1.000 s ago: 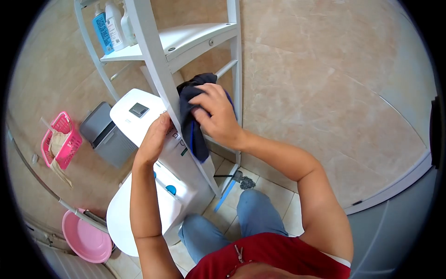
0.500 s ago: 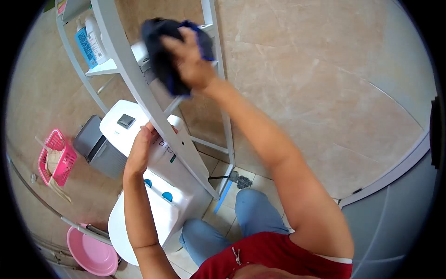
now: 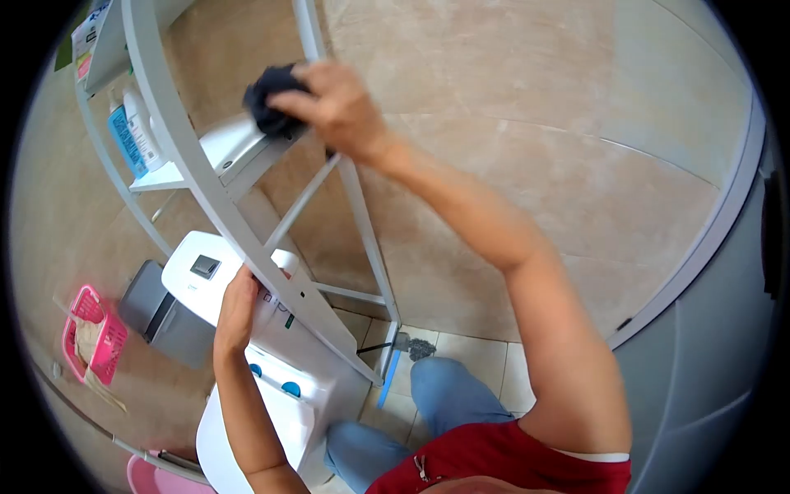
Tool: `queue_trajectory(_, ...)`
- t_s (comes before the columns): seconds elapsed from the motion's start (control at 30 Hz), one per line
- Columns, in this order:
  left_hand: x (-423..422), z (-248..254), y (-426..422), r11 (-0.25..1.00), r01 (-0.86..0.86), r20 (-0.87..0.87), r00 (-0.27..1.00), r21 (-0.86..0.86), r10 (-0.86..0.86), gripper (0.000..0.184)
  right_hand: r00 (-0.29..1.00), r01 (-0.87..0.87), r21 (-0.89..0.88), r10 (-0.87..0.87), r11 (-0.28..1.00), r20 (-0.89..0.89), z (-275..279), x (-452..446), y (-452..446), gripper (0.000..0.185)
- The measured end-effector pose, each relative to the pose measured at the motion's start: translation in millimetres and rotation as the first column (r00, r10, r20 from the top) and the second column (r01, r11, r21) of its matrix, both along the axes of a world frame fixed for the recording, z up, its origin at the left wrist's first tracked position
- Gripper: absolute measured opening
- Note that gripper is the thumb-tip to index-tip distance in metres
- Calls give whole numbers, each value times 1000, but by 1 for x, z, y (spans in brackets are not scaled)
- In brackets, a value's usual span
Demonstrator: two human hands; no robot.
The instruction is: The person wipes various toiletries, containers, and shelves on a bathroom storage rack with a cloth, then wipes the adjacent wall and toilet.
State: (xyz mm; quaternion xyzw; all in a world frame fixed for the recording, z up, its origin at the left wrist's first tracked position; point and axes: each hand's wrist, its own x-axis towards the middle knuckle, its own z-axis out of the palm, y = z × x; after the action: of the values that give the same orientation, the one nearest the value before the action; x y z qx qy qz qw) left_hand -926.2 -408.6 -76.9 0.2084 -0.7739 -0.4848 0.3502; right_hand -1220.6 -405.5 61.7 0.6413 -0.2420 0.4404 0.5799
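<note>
My right hand [image 3: 339,109] is closed on a bunched dark cloth [image 3: 274,100], slightly smeared by motion. The cloth is at the right end of a white shelf board [image 3: 234,146], between the posts of a tall white rack [image 3: 220,206]. Lower down, my left hand [image 3: 238,306] grips the rack's near post, with some fingertips hidden behind it. Below that hand is a white toilet [image 3: 280,416] with blue buttons [image 3: 290,389]. Its white tank-like top [image 3: 196,267] stands behind the post.
Blue and white bottles [image 3: 132,136] stand on the rack's left side. A grey bin [image 3: 169,317] and a pink basket [image 3: 99,346] are at left, a pink basin [image 3: 156,476] below. A brush [image 3: 415,346] lies on the tiled floor near the rack's foot.
My right hand has moved the cloth down toward the shelf board, and the cloth now looks more bunched. The view has shifted; my left hand remains at the post.
</note>
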Motion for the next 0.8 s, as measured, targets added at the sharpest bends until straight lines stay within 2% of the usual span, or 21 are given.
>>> queue_trajectory(0.07, 3, -4, -4, 996, 2, -12, 1000, -94, -3, 72, 976, 217, -306, -211, 927, 54, 48, -42, 9, 13)
queue_trajectory(0.1, 2, -6, -3, 999, 25, -41, 999, -30, -26, 78, 919, 390, -229, -363, 892, 153, 71, -74, 17, 12)
queue_trajectory(0.13, 1, 1, 1, 1000, -6, 8, 1000, -27, 6, 85, 825, 555, -138, -521, 820, 221, 96, -105, 26, 16)
queue_trajectory(0.2, 2, -2, -1, 996, 10, 5, 1000, -85, -9, 84, 768, 634, -99, -608, 767, 200, 97, -126, 40, 33)
queue_trajectory(0.23, 2, -1, -1, 995, 11, 13, 1000, -97, -10, 84, 778, 619, 3, -614, 785, 135, 84, -129, 41, 33)
queue_trajectory(0.27, 2, -1, -1, 994, 13, 20, 1000, -109, -11, 84, 789, 602, 108, -610, 791, 73, 66, -130, 41, 32)
queue_trajectory(0.3, 2, -3, -3, 993, 25, 9, 1000, -118, -24, 83, 725, 688, 11, -688, 725, 22, 32, -135, 25, 26)
queue_trajectory(0.33, -1, -4, -3, 990, 21, -6, 1000, -140, -22, 80, 714, 688, 258, -695, 678, -80, -4, -131, 17, 32)
queue_trajectory(0.4, 0, -5, -3, 982, 1, -18, 1000, -189, -4, 77, 766, 625, 447, -612, 640, -196, -108, -120, 10, 49)
queue_trajectory(0.43, 0, -4, -1, 981, 2, -24, 1000, -195, -7, 73, 627, 779, 366, -635, 509, -452, -169, -116, 14, 56)
queue_trajectory(0.47, -1, -4, 1, 980, -11, -21, 1000, -198, 7, 71, 685, 727, 451, -510, 517, -520, -242, -126, 9, 58)
queue_trajectory(0.5, -1, -4, 2, 979, -24, -17, 1000, -202, 21, 70, 545, 838, 470, -386, 277, -744, -267, -106, 41, 51)
queue_trajectory(0.53, 0, -3, 3, 977, -33, -12, 999, -209, 31, 69, 534, 843, 456, -347, 285, -771, -341, -122, 39, 45)
queue_trajectory(0.57, 5, 1, 0, 990, 26, 73, 997, -142, -15, 79, 527, 850, 497, -289, 176, -799, -377, -124, 59, 42)
queue_trajectory(0.6, 7, 0, -3, 986, 10, 48, 999, -168, -2, 74, 561, 828, 537, -264, 162, -785, -411, -131, 82, 40)
queue_trajectory(0.63, 6, -4, -4, 981, 4, 22, 1000, -193, 0, 69, 510, 857, 515, -139, -1, -849, -414, -132, 111, 34)
queue_trajectory(0.73, 7, -14, -16, 984, 48, 0, 999, -170, -48, 65, 608, 794, 596, -194, 122, -770, -424, -188, 168, 26)
queue_trajectory(0.77, 6, -18, -15, 992, 33, -27, 999, -125, -36, 66, 655, 754, 630, -288, 186, -699, -417, -203, 183, 25)
queue_trajectory(0.8, 6, -17, -12, 997, 20, -55, 998, -80, -24, 68, 690, 719, 648, -378, 254, -617, -387, -210, 199, 24)
